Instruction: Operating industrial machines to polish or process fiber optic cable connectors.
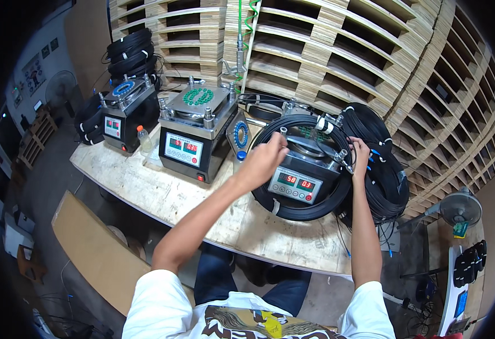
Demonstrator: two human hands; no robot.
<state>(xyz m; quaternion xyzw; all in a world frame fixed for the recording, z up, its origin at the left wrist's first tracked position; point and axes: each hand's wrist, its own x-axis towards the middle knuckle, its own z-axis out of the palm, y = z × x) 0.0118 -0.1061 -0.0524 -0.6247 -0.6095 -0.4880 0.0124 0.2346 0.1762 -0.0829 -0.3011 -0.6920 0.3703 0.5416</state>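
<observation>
Head view: the black cable coil [307,213], likely springy and fairly heavy, seems best held by its thick rim, where the right hand [360,153] grips; the left hand [265,161] curls, its hold unclear.

Stacked wooden pallets [315,34] curve from eleven to two o'clock behind a pale wooden worktop [123,175]. A light wall [44,65] and pedestal fan [62,85] stand at ten; a tan panel [89,254] crosses grey floor [58,175] at eight; another fan [461,210] sits past three.
</observation>
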